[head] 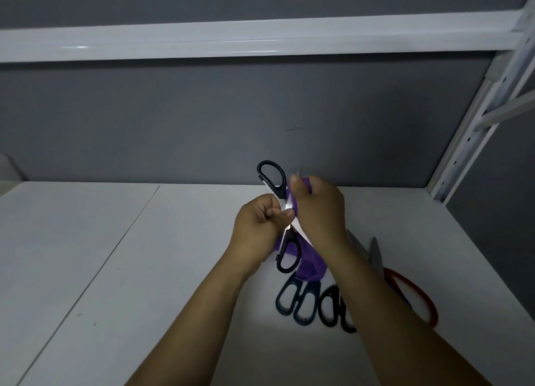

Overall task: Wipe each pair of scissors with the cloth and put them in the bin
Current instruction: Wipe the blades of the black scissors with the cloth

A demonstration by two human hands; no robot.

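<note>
The left hand's grip is closed in a pinch, thumb and curled fingers on the black-handled scissors near their pivot. It holds them above the desk with the handles spread, one loop up and one down. The right hand's grip is curled round the purple cloth, pressing it on a blade while the rest hangs below. On the desk under the hands lie teal-handled scissors, just beside them another black pair, and to the right a red-handled pair, partly hidden by the right forearm.
</note>
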